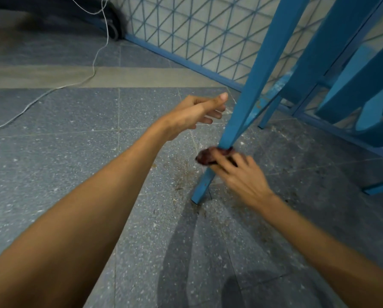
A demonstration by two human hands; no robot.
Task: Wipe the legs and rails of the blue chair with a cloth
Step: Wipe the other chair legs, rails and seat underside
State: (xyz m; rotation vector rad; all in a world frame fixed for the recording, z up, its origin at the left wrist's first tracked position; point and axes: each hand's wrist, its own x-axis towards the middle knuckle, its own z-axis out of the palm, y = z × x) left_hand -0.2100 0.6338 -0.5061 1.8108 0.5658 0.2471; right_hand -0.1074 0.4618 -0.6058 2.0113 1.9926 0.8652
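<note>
Right hand [237, 172] gripping cloth [205, 157], wiping low on chair leg [248, 103]; my left hand [197, 114] hanging loose, empty. Other legs, rails seemingly remaining.

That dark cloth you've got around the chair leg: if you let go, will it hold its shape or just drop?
The cloth looks soft: it bunches around the chair leg under the right hand, so it would likely sag and drop. It seems light and small. The left hand hangs free, ready to catch it.
</note>
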